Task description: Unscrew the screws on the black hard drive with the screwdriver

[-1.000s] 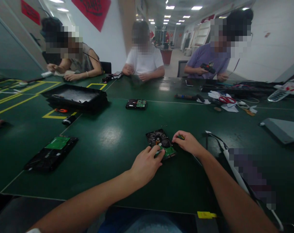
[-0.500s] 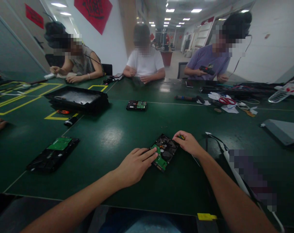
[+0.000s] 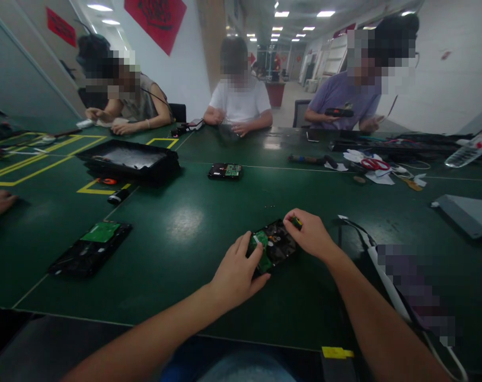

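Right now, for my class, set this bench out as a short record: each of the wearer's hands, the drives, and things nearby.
Left hand: touching the middle hard drive, thumb spread from fingers
Right hand: holding a partly hidden tool with yellow on it, at that drive's far edge
Green circuit board: faces up, on the drive's left part
Other drives: one left, one farther back
Nearby: black tray, far left

Left hand (image 3: 237, 270) rests on a hard drive (image 3: 280, 243) (circuit-side up); right hand (image 3: 309, 233) holds a tool (image 3: 297, 223).
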Motion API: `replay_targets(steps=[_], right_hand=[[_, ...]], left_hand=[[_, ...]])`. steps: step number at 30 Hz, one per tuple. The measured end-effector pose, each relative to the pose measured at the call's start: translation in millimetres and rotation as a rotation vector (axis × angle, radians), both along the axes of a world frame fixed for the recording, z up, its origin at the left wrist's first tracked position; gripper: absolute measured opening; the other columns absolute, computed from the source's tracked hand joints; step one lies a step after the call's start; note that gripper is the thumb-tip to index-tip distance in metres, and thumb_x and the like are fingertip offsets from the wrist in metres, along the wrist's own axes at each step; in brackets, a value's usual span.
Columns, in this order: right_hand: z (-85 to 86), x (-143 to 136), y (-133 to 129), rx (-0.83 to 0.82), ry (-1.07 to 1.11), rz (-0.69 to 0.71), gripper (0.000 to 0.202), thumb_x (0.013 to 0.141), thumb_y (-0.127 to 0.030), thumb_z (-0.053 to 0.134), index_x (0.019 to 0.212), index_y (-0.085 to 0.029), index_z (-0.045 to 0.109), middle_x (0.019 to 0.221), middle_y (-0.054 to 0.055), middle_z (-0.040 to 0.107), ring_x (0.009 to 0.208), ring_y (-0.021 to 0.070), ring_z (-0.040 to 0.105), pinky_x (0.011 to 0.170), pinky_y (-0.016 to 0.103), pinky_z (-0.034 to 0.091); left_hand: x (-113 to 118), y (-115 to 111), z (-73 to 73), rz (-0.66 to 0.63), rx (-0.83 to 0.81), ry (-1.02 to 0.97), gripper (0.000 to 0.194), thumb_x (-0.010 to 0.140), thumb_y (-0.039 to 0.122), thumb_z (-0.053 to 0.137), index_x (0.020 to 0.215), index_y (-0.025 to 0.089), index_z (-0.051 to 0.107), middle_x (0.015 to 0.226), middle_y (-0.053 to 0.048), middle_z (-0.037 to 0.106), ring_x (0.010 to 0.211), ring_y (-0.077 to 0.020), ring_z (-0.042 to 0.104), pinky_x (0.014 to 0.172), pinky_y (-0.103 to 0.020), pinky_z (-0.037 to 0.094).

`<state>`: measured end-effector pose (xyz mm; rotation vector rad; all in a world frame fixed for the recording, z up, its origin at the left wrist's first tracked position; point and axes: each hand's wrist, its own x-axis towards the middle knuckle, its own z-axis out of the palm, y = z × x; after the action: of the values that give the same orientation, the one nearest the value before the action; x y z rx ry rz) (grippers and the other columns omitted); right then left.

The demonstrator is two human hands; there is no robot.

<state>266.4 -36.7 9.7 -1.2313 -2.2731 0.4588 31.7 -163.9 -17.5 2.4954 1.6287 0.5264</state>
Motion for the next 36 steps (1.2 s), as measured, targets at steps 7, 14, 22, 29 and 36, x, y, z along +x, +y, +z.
replay_targets(steps=[7, 14, 22, 29, 36], right_hand=[[-0.1, 4.0, 1.5, 0.046, -0.09, 0.084, 0.009, 0.095, -0.024, 0.059, 0.091, -0.023, 0.068, 0.093, 0.005, 0.069, 0.088, 0.0212, 0.063, 0.082, 0.033, 0.044], [-0.9, 21.1, 10.0, -0.063, -0.102, 0.092, 0.007, 0.093, -0.024, 0.063, 0.09, -0.023, 0.07, 0.091, 0.003, 0.071, 0.089, 0.0208, 0.065, 0.081, 0.034, 0.044], [0.1, 16.1, 6.6, -0.093, -0.126, 0.122, 0.011, 0.095, -0.023, 0.06, 0.091, -0.023, 0.07, 0.094, 0.004, 0.072, 0.09, 0.021, 0.065, 0.082, 0.034, 0.044], [-3.3, 14.8, 6.8, -0.093, -0.128, 0.073, 0.007, 0.093, -0.025, 0.062, 0.091, -0.022, 0.068, 0.093, 0.004, 0.072, 0.088, 0.0208, 0.066, 0.079, 0.033, 0.044], [-2.3, 15.0, 6.4, -0.114, -0.104, 0.077, 0.011, 0.095, -0.026, 0.059, 0.092, -0.023, 0.069, 0.095, 0.004, 0.074, 0.09, 0.0203, 0.067, 0.08, 0.032, 0.045]], left_hand=[[-26.4, 79.1, 11.9, -0.535, -0.067, -0.012, 0.07, 0.091, 0.057, 0.064, 0.15, 0.021, 0.05, 0.168, -0.02, 0.026, 0.152, -0.0374, 0.036, 0.117, -0.054, 0.041], [-16.5, 88.6, -1.6, -0.481, 0.003, -0.047, 0.071, 0.09, 0.055, 0.065, 0.151, 0.022, 0.049, 0.168, -0.019, 0.027, 0.149, -0.0387, 0.04, 0.116, -0.058, 0.041], [-18.1, 89.2, -4.4, -0.478, 0.008, -0.065, 0.072, 0.09, 0.056, 0.065, 0.151, 0.022, 0.049, 0.167, -0.019, 0.03, 0.148, -0.0377, 0.041, 0.117, -0.056, 0.04], [-18.4, 89.1, -4.4, -0.482, 0.005, -0.055, 0.072, 0.091, 0.058, 0.063, 0.152, 0.022, 0.048, 0.168, -0.019, 0.029, 0.149, -0.0375, 0.04, 0.117, -0.056, 0.04], [-18.9, 89.4, -2.6, -0.48, -0.004, -0.024, 0.071, 0.092, 0.059, 0.06, 0.151, 0.021, 0.048, 0.167, -0.019, 0.029, 0.15, -0.0367, 0.039, 0.118, -0.054, 0.039]])
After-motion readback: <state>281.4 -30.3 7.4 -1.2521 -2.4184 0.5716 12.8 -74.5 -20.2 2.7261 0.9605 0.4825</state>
